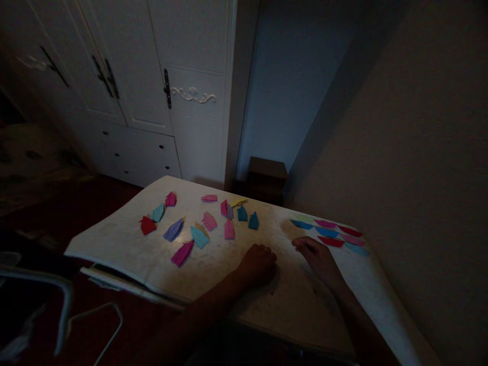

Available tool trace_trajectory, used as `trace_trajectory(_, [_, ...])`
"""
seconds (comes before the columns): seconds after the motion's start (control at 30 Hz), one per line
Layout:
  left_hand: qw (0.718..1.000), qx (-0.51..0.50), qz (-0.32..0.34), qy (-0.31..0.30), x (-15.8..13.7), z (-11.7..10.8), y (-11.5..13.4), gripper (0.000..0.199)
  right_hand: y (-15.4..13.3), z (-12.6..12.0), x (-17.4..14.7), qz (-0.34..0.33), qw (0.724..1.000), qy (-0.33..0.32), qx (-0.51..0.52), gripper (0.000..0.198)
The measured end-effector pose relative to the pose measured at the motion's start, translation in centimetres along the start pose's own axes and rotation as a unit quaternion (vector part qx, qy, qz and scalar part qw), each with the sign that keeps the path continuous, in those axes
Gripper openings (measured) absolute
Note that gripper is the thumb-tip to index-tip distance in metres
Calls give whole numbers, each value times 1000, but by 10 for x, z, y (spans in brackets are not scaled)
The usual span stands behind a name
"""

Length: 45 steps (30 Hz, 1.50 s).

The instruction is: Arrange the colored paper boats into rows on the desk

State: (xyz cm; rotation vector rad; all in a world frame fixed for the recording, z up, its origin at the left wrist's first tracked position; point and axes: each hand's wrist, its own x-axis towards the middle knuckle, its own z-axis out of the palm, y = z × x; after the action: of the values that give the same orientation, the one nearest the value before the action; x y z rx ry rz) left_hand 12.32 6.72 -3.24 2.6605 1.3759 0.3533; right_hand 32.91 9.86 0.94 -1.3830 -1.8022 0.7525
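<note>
My left hand (pixel 259 262) rests curled on the white table, fingers folded in; anything inside it is hidden. To its right, my right hand (pixel 315 256) is raised slightly with thumb and fingers drawn together, and I cannot make out anything in them. Close to my right hand lies a group of flat, coloured paper shapes, among them a red one (pixel 330 242) and blue ones (pixel 327 232). Left of my left hand are several folded paper pieces with pointed tips, such as a pink one (pixel 229 230), a teal one (pixel 253 220) and a magenta one (pixel 183 253).
The table (pixel 125 254) has a wall (pixel 430 168) along its right side. Beyond it stand a white wardrobe (pixel 198 132) and a small brown cabinet (pixel 267 173). Bent pale metal tubing (pixel 38 274) is at the lower left. The room is dim.
</note>
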Motion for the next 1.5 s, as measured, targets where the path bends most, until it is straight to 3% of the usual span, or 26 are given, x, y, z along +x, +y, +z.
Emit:
trace_trajectory(0.17, [999,-34,9,-1,0,2,-3,22,-35,69,104,-142,972,-105,-155,30])
trace_trajectory(0.3, [998,-61,10,9,0,2,-6,24,-46,116,172,-164,953,-138,-214,34])
trace_trajectory(0.4, [997,-70,13,12,1,3,-7,26,-48,138,201,-177,934,-178,-253,38])
trace_trajectory(0.53, [997,-76,13,15,2,3,-7,27,-46,149,218,-193,909,-225,-293,31])
trace_trajectory(0.77, [997,-82,8,7,2,-5,-6,30,-34,143,213,-204,898,-232,-314,23])
trace_trajectory(1.07, [997,-74,-4,8,2,-7,-6,26,-21,119,186,-150,947,-158,-236,29])
trace_trajectory(1.27, [998,-66,-5,11,3,-6,-9,24,-14,88,168,-81,981,-144,-99,29])
trace_trajectory(1.5, [998,-65,-5,10,4,-7,-10,23,9,31,132,27,988,-144,50,23])
